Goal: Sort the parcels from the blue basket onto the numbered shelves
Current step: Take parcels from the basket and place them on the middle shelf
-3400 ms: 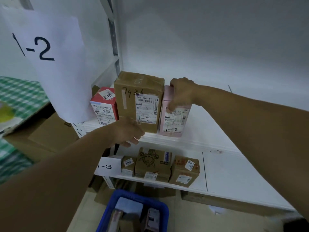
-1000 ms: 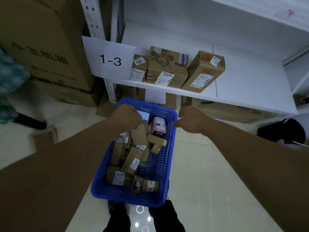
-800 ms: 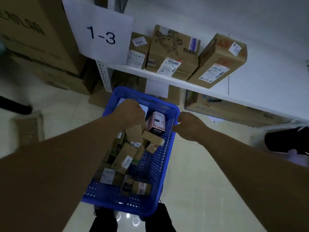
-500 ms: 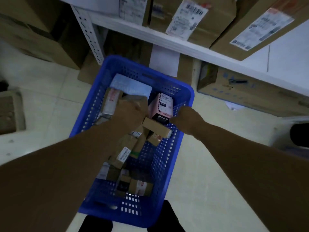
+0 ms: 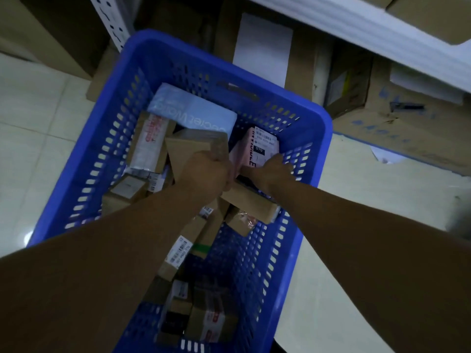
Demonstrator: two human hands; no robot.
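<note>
Head, left hand [image 5: 207, 175] gripping brown box [image 5: 189, 146], right hand [image 5: 272, 169] gripping pink box [image 5: 260, 145]

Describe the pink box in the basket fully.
The pink rectangular cardboard box leans in the far right corner of the blue perforated plastic basket, close to its right wall. A white shipping label with barcodes and a black patch reading 070 sits on its upper face; large dark letters run alongside the label. The right hand grips its near end, fingers on the label's edge. The plain brown cardboard box in the left hand stands just left of it.
</note>
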